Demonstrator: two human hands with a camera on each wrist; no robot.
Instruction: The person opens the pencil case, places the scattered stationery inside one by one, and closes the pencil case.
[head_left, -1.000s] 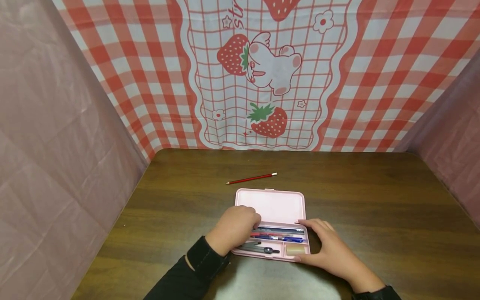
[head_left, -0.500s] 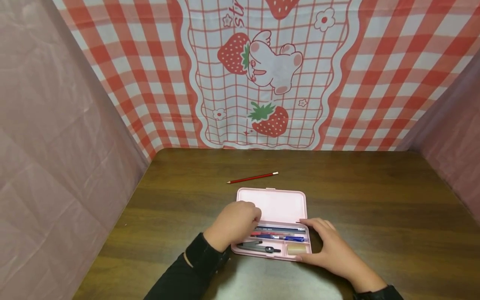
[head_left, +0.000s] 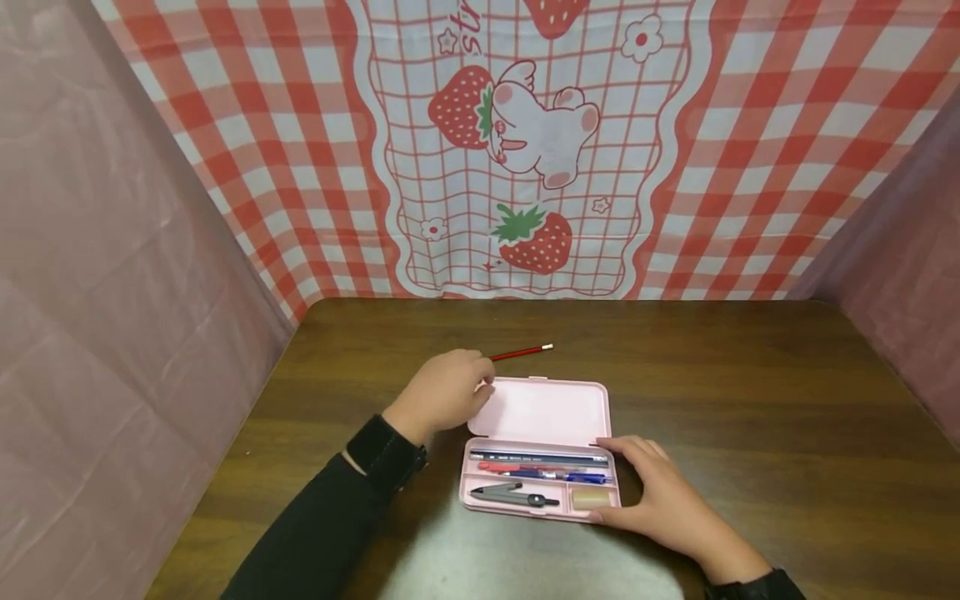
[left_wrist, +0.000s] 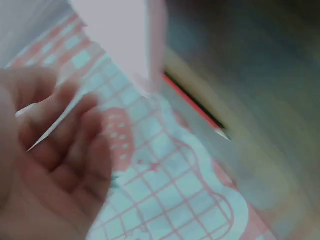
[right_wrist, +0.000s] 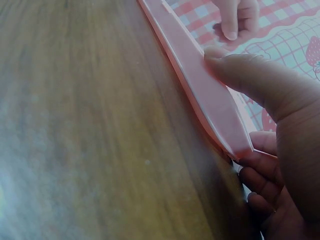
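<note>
A pink pencil case (head_left: 463, 475) lies with its lid (head_left: 551, 412) folded back. Inside are a dark pencil (head_left: 540, 458), red and blue pens (head_left: 588, 478), a grey compass (head_left: 517, 496) and a tan eraser (head_left: 591, 498). My right hand (head_left: 660, 500) holds the case's right end, thumb at the front edge, fingers at the back; the right wrist view shows the thumb on its front wall. My left hand (head_left: 446, 387), fingers loosely curled around nothing, hovers at the lid's left edge. It covers the tip end of a red pencil (head_left: 521, 352) in the head view.
A brown wooden table (head_left: 360, 350) carries everything. Behind it hangs a red-and-white checked cloth (head_left: 322, 167) with strawberry prints. Pinkish curtains (head_left: 112, 333) flank both sides.
My left hand has risen out of the case's left side and moved back and left toward the red pencil, uncovering the dark pencil's left end. The right hand keeps its place on the case.
</note>
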